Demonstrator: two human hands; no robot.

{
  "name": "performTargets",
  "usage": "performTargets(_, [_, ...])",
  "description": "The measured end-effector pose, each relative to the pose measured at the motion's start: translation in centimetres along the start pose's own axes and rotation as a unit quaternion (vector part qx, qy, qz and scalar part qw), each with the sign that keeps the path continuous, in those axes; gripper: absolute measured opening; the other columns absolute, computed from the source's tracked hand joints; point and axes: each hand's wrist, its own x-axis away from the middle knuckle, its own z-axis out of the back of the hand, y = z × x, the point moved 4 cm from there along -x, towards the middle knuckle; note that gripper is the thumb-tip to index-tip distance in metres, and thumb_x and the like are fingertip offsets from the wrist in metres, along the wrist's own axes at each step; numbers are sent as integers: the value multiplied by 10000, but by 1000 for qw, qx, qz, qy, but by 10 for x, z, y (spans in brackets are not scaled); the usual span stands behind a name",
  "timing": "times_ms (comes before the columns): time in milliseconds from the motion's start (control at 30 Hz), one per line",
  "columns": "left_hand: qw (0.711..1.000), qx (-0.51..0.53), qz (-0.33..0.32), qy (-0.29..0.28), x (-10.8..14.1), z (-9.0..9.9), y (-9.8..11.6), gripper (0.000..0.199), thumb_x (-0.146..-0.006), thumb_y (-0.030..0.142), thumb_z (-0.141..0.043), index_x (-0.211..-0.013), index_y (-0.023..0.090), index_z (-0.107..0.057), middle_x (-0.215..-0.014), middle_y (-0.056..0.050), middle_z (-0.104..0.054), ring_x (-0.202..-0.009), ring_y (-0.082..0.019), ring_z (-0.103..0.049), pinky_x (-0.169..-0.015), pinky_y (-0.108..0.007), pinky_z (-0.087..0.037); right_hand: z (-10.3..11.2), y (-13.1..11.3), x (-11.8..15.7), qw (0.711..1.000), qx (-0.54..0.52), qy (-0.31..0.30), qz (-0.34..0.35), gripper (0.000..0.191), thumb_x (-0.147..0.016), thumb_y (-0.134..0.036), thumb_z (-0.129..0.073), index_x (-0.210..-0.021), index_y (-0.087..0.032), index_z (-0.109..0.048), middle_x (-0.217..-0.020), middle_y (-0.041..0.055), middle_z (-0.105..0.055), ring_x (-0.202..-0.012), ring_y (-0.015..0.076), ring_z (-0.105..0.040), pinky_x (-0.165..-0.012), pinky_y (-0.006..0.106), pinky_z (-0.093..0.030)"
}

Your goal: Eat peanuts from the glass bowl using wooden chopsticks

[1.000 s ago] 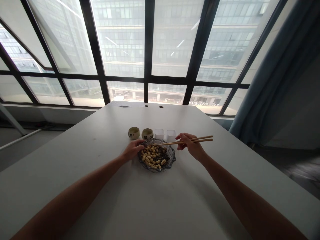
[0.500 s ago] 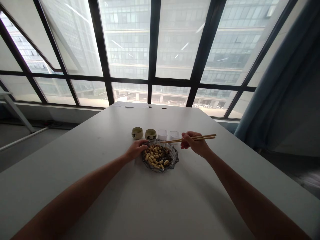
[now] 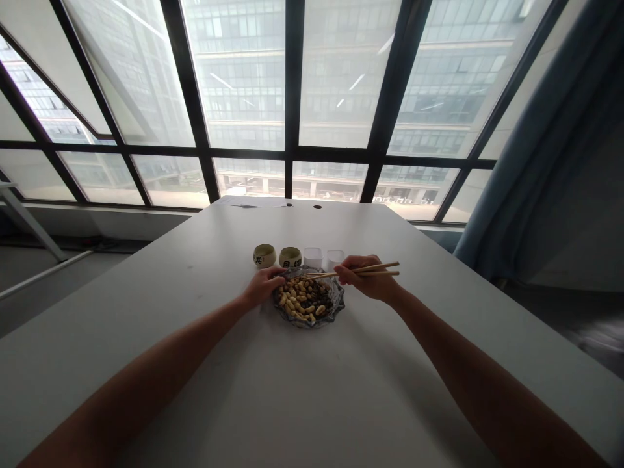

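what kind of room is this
Probably an office or a similar workspace, though I can't be sure: there's a big plain white table, a wall of dark-framed windows facing a multi-storey building, and a blue curtain at the right.

Beyond the glass bowl [image 3: 337, 301], the cup farther left [image 3: 264, 257] bore what looked like 龙; the cup nearer the bowl [image 3: 291, 257] showed apparently 凤 plus an unreadable character.

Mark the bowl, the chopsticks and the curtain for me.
Bowl [image 3: 337, 300]: head view, on its clear right-hand wall.
Chopsticks [image 3: 381, 273]: head view, on the lower stick, behind the right hand [image 3: 363, 275].
Curtain [image 3: 529, 153]: head view, on the middle of its blue folds.
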Motion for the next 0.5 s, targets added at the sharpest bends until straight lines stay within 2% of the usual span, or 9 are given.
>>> performTargets(300, [1000, -13, -7, -3, 1, -1, 3, 442, -675, 411, -688, -1011, 133, -762, -898, -68, -775, -844, -240, -696, -779, -339, -538, -1, -7, 0, 1000, 19, -12, 20, 362, -922, -456, -607, -705, -181, -696, -598, 46, -710, -488, 143, -615, -497, 252, -465])
performTargets(500, [999, -34, -26, 3, 0, 1, 0, 414, -698, 411, -659, -992, 138, -762, -911, -71, -774, -864, -244, -695, -789, -337, -541, -5, -2, 0, 1000, 22, -19, 12, 385, -931, -480, -599, -704, -183, -691, -607, 47, -714, -499, 148, -629, -497, 251, -475])
